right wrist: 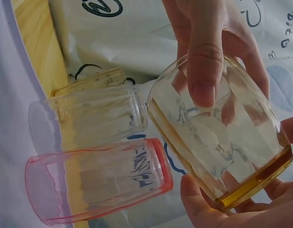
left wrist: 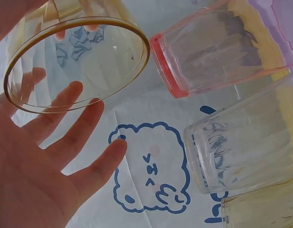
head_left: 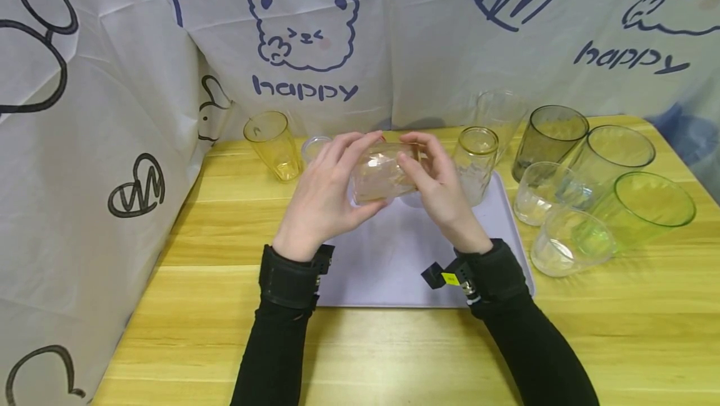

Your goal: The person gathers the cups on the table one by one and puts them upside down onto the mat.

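A clear faceted drinking glass [head_left: 377, 172] with an amber tint at its edge is held on its side above a lilac tray [head_left: 388, 268]. My left hand [head_left: 326, 190] grips one end, thumb underneath and fingers over the top. With thumb and curled fingers, my right hand [head_left: 444, 187] holds the other end. The amber rim [left wrist: 77, 66] lies beside the left fingers in the left wrist view. Behind it stand a pink glass [right wrist: 96, 183] and a clear glass [right wrist: 99, 116], mostly hidden by the hands in the head view.
A yellow glass [head_left: 274, 147] stands at the back left. An amber-rimmed glass [head_left: 475, 165] is beside the right hand. Several tumblers crowd the right, including a dark grey one [head_left: 548, 140] and a green one [head_left: 641, 212]. Printed white cloth [head_left: 304, 106] hangs behind the wooden table [head_left: 214, 331].
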